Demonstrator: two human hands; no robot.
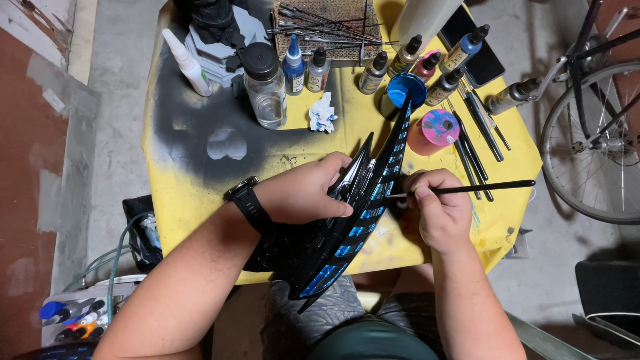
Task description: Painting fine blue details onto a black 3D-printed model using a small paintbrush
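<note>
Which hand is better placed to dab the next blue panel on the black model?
Right: the right hand already holds the paintbrush, tip at the model; the left hand grips it.

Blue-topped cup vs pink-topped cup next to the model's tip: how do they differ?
The blue-topped cup has a solid metallic-blue top; the pink-topped cup has a pink top smeared with blue. The blue one is touched or overlapped by the model's tip; the pink one sits apart, to the right and nearer the person. The blue one's side is dark, the pink one's salmon. Both are round and stand on the yellow table cover.
</note>
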